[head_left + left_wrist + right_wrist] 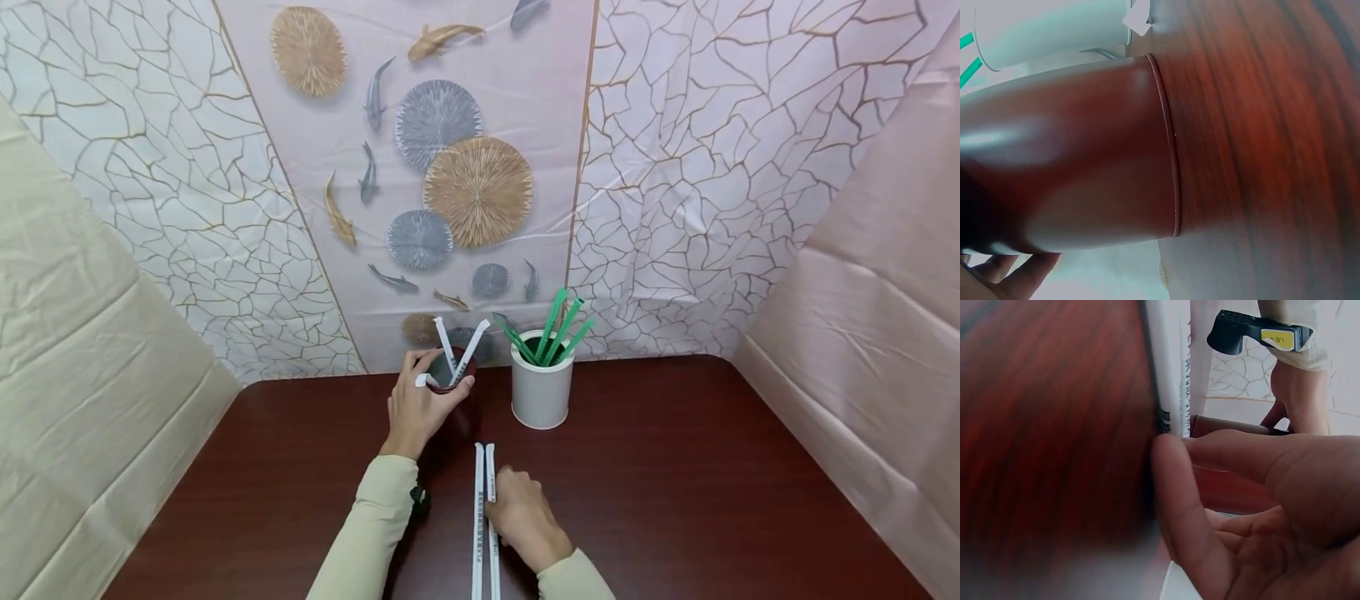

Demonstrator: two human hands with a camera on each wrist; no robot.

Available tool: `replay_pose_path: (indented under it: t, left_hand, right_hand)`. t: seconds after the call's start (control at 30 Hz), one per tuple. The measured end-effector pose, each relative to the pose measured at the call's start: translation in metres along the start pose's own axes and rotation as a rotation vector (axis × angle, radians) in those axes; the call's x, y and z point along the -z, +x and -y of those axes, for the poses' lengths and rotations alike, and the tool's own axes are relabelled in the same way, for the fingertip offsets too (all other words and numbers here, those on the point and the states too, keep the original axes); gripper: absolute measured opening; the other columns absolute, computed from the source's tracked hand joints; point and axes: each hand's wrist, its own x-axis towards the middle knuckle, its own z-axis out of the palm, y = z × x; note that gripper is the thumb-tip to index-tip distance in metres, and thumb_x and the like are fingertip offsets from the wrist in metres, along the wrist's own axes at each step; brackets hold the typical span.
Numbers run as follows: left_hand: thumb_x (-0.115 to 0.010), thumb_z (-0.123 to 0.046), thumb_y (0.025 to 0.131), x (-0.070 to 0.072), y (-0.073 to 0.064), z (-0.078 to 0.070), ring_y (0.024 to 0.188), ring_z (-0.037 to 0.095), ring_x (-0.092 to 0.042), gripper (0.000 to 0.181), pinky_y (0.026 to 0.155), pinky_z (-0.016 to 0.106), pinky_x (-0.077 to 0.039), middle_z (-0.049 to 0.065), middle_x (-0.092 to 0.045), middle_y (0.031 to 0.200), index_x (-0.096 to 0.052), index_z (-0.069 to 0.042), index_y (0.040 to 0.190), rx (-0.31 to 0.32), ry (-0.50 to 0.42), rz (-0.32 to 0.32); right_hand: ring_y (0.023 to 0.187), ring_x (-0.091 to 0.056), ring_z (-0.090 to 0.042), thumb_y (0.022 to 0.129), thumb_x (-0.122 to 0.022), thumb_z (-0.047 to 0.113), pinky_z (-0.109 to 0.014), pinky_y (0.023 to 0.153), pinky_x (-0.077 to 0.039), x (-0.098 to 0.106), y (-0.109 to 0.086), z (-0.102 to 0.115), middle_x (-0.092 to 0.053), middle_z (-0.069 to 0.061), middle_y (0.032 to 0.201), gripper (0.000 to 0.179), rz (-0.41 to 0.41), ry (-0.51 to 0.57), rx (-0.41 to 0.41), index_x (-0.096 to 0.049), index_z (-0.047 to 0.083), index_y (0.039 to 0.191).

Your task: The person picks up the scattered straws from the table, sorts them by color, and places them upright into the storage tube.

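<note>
My left hand (420, 404) grips a dark red cylindrical cup (1079, 156) near its rim, fingers on the far side and thumb on the near side. In the left wrist view, the cup's base is at the dark wood table. White paper-wrapped straws (469, 350) lean inside the cup, one of them towards the left hand. Two more long wrapped straws (478, 517) lie side by side on the table in front of it. At the right one of these, my right hand (525, 517) pinches the printed wrapper (1175, 375) between thumb and forefinger.
A light grey cup (540, 396) with several green straws (552, 329) stands to the right of the red cup. Behind the table (675, 483) hangs a patterned cloth (652, 183), with plain fabric on both sides.
</note>
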Motion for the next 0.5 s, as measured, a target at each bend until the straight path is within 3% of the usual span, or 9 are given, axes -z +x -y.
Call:
replay_pose_path:
  t: [0.13, 0.27, 0.5]
  left_hand:
    - [-0.083, -0.064, 0.08, 0.001, 0.0, -0.003, 0.092, 0.025, -0.069, 0.066, 0.065, 0.045, -0.054, -0.005, -0.059, 0.133, -0.074, -0.022, 0.131, 0.005, 0.0, 0.001]
    - [-0.082, -0.065, 0.08, 0.001, -0.001, -0.004, 0.092, 0.026, -0.07, 0.067, 0.065, 0.045, -0.054, -0.005, -0.059, 0.133, -0.074, -0.022, 0.131, 0.009, 0.002, 0.005]
    - [-0.082, -0.066, 0.08, 0.001, -0.002, -0.001, 0.091, 0.026, -0.07, 0.067, 0.064, 0.044, -0.054, -0.006, -0.06, 0.133, -0.074, -0.023, 0.131, 0.005, 0.004, -0.006]
  right_hand:
    - [0.051, -0.057, -0.022, 0.083, -0.073, 0.0, -0.039, 0.049, -0.049, -0.002, 0.003, -0.003, -0.052, -0.004, 0.056, 0.036, -0.04, -0.124, 0.032, -0.05, 0.012, 0.058]
    - [0.062, -0.062, -0.03, 0.079, -0.074, -0.001, -0.047, 0.054, -0.052, 0.002, 0.006, -0.007, -0.058, -0.009, 0.063, 0.031, -0.109, -0.236, 0.04, -0.053, 0.009, 0.059]
    - [0.058, -0.059, -0.027, 0.077, -0.068, -0.006, -0.047, 0.052, -0.051, 0.011, 0.005, -0.006, -0.058, -0.009, 0.062, 0.027, -0.122, -0.22, 0.029, -0.053, 0.009, 0.06]
